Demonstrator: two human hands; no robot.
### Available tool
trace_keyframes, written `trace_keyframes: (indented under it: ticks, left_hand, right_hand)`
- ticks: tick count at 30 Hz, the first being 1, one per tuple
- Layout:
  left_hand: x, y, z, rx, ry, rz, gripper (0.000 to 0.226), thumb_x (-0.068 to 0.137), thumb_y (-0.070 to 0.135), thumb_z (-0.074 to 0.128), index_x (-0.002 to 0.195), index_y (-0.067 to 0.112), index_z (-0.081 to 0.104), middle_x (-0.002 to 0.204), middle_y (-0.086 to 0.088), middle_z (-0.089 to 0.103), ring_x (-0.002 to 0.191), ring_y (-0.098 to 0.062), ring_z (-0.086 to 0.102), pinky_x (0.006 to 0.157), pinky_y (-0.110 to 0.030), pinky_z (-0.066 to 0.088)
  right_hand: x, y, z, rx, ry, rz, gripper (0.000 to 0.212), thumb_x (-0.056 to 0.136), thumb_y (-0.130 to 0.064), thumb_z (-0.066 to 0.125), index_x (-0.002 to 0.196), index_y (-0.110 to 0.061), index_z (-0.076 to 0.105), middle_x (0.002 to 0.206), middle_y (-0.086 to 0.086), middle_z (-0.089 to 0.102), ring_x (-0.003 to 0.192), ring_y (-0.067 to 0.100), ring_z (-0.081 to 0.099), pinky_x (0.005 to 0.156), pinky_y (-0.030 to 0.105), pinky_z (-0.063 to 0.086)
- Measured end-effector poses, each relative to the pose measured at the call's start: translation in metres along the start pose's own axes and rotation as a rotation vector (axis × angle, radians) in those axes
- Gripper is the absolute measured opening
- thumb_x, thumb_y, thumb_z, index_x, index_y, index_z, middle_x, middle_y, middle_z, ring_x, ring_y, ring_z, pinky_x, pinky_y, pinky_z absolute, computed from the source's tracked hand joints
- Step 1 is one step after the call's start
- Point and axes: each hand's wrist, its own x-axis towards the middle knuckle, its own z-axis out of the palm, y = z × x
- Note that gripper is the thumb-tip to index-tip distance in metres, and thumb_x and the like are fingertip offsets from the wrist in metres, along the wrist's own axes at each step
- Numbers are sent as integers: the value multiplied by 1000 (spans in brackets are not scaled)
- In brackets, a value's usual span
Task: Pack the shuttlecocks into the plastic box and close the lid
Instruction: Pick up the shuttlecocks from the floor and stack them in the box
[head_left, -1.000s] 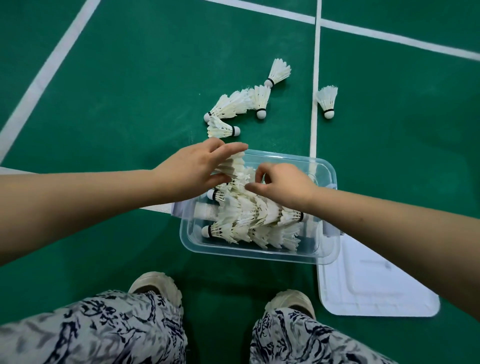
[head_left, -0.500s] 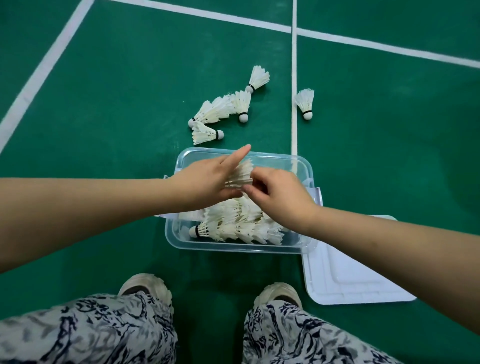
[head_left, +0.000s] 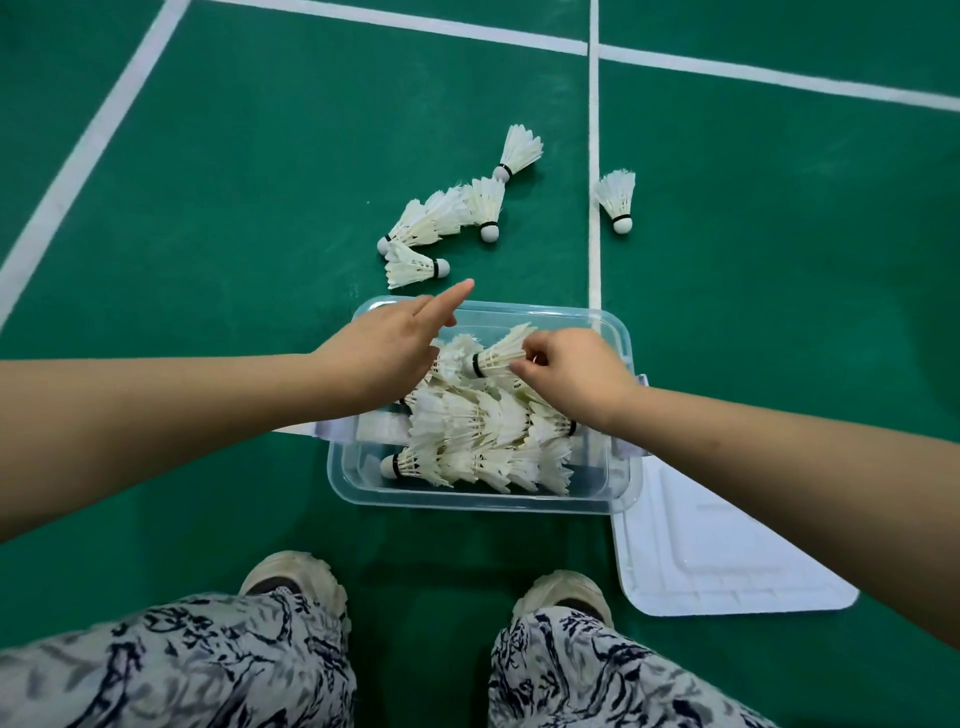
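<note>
Shuttlecocks (head_left: 478, 431) lie heaped in the plastic box (head_left: 467, 501), white feather skirts overlapping and a few black-banded corks showing at the left side of the pile. The clear box sits open on the green court floor (head_left: 260, 208), straight ahead of the person's two pale shoes (head_left: 296, 577) and patterned trousers (head_left: 182, 665). The right hand (head_left: 571, 374) hangs over the far right part of the box with its fingers curled, pinching the feathers of one shuttlecock (head_left: 496, 356) that lies on top of the heap, cork pointing left. The left hand (head_left: 384, 353) is over the far left corner with its fingers stretched out and loosely spread, the forefinger reaching past the far rim; nothing shows in its grasp, though its palm is hidden. The white lid (head_left: 717, 561) lies flat on the floor at the box's near right corner, one edge tucked just under the box. Beyond the far rim, loose shuttlecocks (head_left: 431, 221) lie in a small cluster on the floor — some touching one another — all left of a white court line (head_left: 594, 208). A single shuttlecock (head_left: 618, 200) lies just right of that line, cork toward the person, apart from the rest.
</note>
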Motion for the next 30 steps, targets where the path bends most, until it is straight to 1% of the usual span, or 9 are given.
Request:
trace_keyframes:
  ticks: [5, 10, 12, 15, 17, 19, 21, 25, 30]
  left_hand:
    - [1, -4, -1, -1, -23, -9, 68, 92, 12, 43, 147, 27, 5, 135, 0, 48, 114, -20, 50, 92, -30, 39]
    - [-1, -6, -3, -10, -53, 4, 68, 92, 12, 44, 147, 26, 6, 135, 0, 47, 114, -20, 50, 93, -30, 39]
    - [-3, -6, -4, -14, -66, 4, 67, 92, 11, 44, 147, 25, 8, 135, 0, 47, 114, -20, 50, 94, -30, 39]
    - [-7, -5, -6, -21, -71, 13, 66, 92, 12, 44, 146, 25, 10, 135, -1, 48, 115, -19, 50, 94, -29, 38]
    - [-10, -3, -8, -28, -68, 22, 65, 92, 12, 44, 146, 24, 11, 134, -1, 48, 115, -19, 50, 94, -28, 38]
    - [-14, -1, -10, -30, -64, 32, 63, 92, 13, 44, 146, 24, 12, 134, -1, 49, 115, -19, 50, 94, -29, 38]
    - [-18, 2, -11, -28, -70, 35, 62, 92, 14, 44, 146, 24, 14, 134, -1, 49, 115, -20, 51, 93, -30, 39]
    - [-20, 7, -17, -11, -67, 36, 57, 92, 14, 44, 144, 23, 21, 135, 0, 49, 116, -19, 49, 90, -28, 37]
    - [-14, 6, -27, -2, 10, 28, 57, 90, 16, 47, 142, 24, 25, 136, -3, 45, 112, -24, 51, 88, -31, 40]
  right_hand:
    - [10, -5, 11, -50, -50, 5, 24, 94, -31, 48, 76, -15, 52, 77, 5, 56, 76, 25, 51, 63, 29, 36]
    - [19, -7, 19, -64, -95, 16, 26, 96, -30, 45, 78, -12, 53, 77, 5, 56, 75, 26, 51, 63, 30, 36]
    - [18, -6, 20, -74, -104, 22, 27, 97, -30, 43, 78, -13, 50, 72, 2, 52, 74, 25, 50, 63, 29, 35]
    - [14, -6, 17, -77, -153, 31, 30, 97, -36, 43, 78, -14, 52, 70, 0, 52, 74, 23, 51, 62, 29, 36]
    - [9, -7, 12, -51, -164, 49, 32, 92, -47, 49, 80, -18, 54, 69, -2, 55, 72, 19, 53, 57, 29, 37]
    - [3, -10, 6, -16, -98, 69, 39, 84, -59, 52, 78, -20, 54, 66, -6, 57, 67, 16, 54, 52, 27, 35]
    - [-4, -13, 0, 2, 0, 59, 44, 84, -62, 48, 71, -21, 52, 65, -4, 58, 67, 17, 55, 53, 27, 35]
    - [-11, -23, -11, 46, 71, 21, 49, 92, -50, 42, 53, -19, 39, 52, -2, 45, 60, 20, 46, 50, 29, 29]
    - [-1, -34, -26, -1, 137, -68, 43, 94, -40, 41, 58, -18, 42, 53, -2, 45, 62, 22, 47, 48, 29, 27]
